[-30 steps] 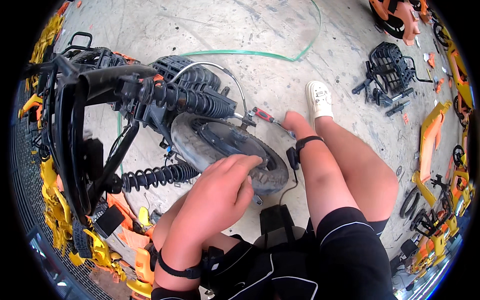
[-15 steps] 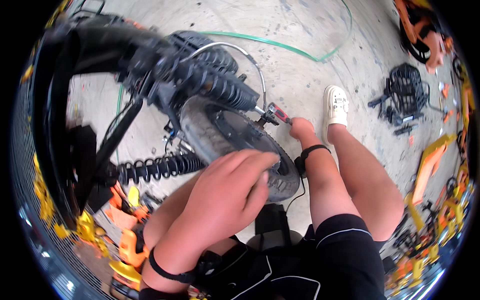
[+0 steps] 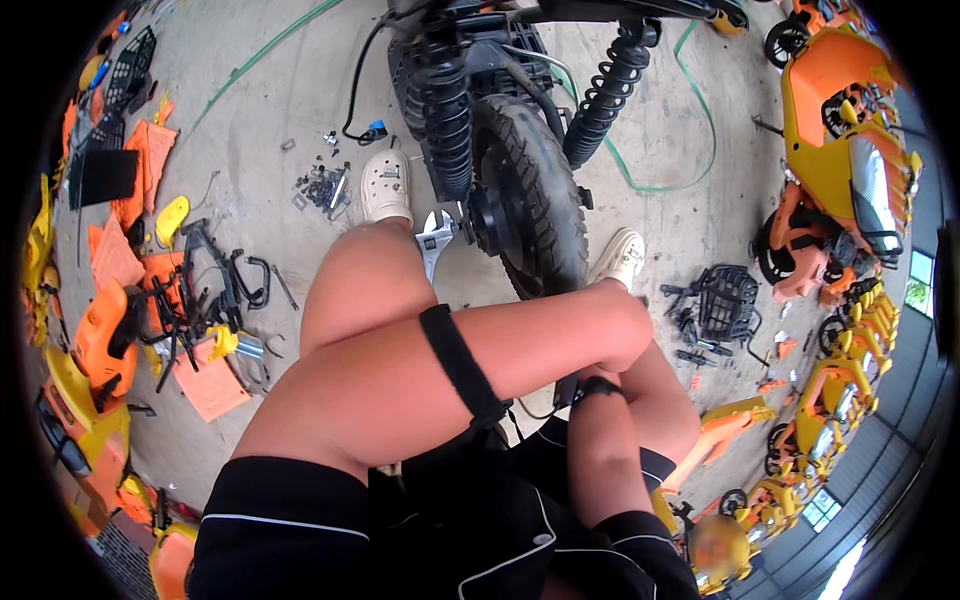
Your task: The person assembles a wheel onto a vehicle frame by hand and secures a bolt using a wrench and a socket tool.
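Note:
My left forearm crosses the picture toward the right, a black band round it. It ends in my left hand [image 3: 622, 332], its back up and its fingers hidden beneath. Under it rises my right forearm [image 3: 607, 450]; my right hand is covered by the left, so what either one holds cannot be seen. Just beyond them stands a knobbly black wheel [image 3: 535, 205] between a near coil-spring shock absorber [image 3: 447, 125] and another shock absorber [image 3: 608, 90]. A silver adjustable wrench [image 3: 436, 238] sits by the wheel's axle, its handle running down behind my arm.
Loose bolts and small parts [image 3: 325, 188] lie left of my left shoe [image 3: 387, 187]. Orange body panels [image 3: 212, 378] and a black frame piece [image 3: 215, 265] are farther left. A black basket-like rack [image 3: 728, 303], a green hose [image 3: 712, 150] and yellow-orange scooters [image 3: 840, 110] are at the right.
The view has swung so the wheel stands ahead. My left hand has crossed over the right. The red-and-black handled tool is no longer visible; the wrench by the axle now shows.

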`<state>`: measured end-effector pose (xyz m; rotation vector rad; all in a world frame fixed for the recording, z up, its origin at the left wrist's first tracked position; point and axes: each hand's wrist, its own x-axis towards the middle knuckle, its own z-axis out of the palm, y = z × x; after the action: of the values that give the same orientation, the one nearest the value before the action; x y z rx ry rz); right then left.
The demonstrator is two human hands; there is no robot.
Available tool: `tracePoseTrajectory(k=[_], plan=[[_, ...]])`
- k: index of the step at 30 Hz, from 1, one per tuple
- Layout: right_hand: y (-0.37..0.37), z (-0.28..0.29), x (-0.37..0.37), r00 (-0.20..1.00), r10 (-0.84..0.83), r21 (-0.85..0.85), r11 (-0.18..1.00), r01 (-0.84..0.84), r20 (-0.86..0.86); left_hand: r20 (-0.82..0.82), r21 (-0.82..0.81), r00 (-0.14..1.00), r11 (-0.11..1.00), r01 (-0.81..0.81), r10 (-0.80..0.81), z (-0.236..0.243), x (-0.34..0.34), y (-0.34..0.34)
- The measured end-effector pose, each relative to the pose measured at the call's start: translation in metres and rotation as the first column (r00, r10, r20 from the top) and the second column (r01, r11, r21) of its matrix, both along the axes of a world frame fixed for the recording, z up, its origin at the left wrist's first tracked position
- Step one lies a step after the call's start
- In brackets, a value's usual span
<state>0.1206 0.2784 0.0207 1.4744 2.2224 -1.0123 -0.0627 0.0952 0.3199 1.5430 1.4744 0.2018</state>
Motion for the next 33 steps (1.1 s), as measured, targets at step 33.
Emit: tracePoseTrajectory(k=[33], plan=[[-0.233, 0.265, 0.095, 0.381, -0.925, -0.879, 0.196, 0.436, -0.017, 0.389, -0.265, 0.696, 0.797, -0.543, 0.603, -0.061, 0.145, -0.204]])
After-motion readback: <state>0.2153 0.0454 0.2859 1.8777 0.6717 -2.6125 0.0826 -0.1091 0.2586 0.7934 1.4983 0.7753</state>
